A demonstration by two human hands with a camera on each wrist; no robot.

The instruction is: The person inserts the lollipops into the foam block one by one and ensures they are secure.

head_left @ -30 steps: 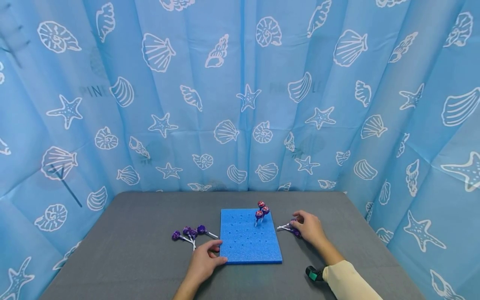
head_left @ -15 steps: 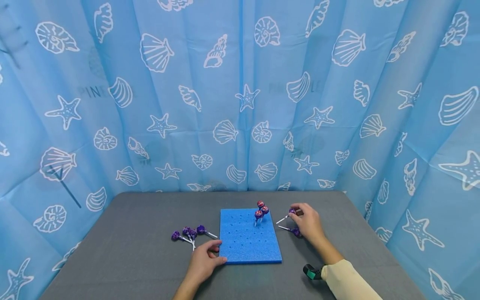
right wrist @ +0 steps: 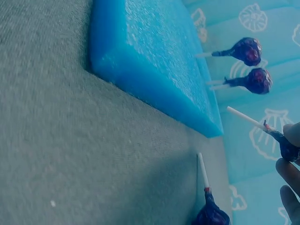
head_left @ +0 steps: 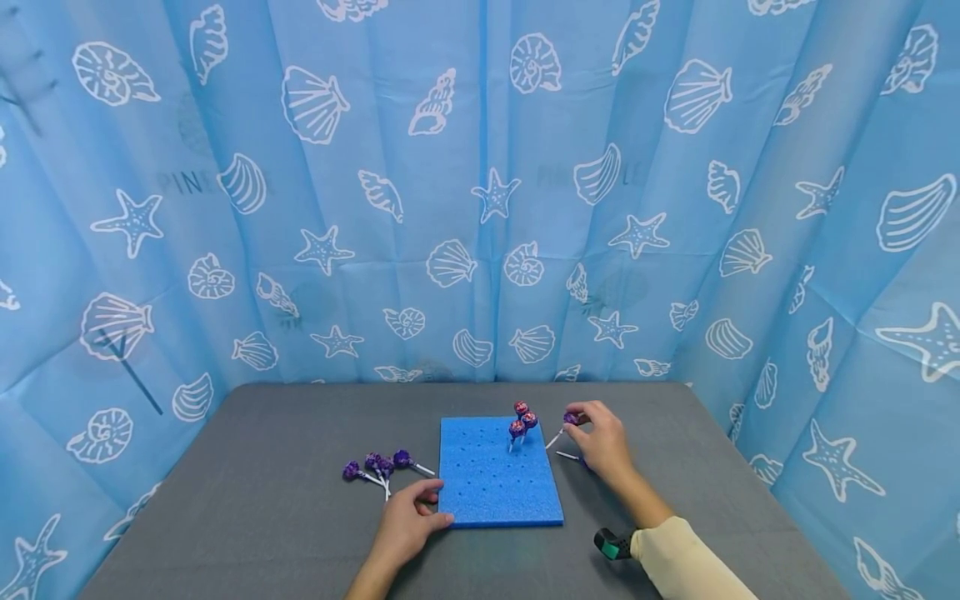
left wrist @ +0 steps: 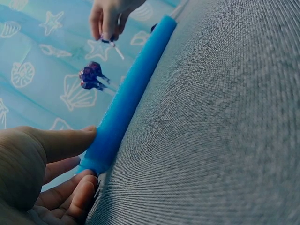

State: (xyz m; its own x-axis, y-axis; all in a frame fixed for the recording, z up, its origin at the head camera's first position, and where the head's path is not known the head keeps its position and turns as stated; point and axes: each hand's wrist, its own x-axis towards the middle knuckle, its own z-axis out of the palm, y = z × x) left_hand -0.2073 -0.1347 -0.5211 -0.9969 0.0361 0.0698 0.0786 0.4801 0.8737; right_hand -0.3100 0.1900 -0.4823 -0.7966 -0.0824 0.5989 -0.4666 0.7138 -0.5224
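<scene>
Pinching the purple-wrapped head of a white-stick lollipop (head_left: 571, 418), the right hand (head_left: 606, 442) holds it in the air just beside the flat blue foam board (head_left: 495, 496), at the board's two o'clock, stick pointing down between seven and eight. The left hand (head_left: 405, 523) grips the board's eight o'clock corner between thumb and fingers. Three red-and-purple lollipops (head_left: 517, 428) stand upright at one o'clock. A partly hidden purple lollipop (head_left: 567, 455) lies at three, and four purple-wrapped lollipops (head_left: 386, 467) lie at nine, on the grey cloth-covered table (head_left: 285, 508).
</scene>
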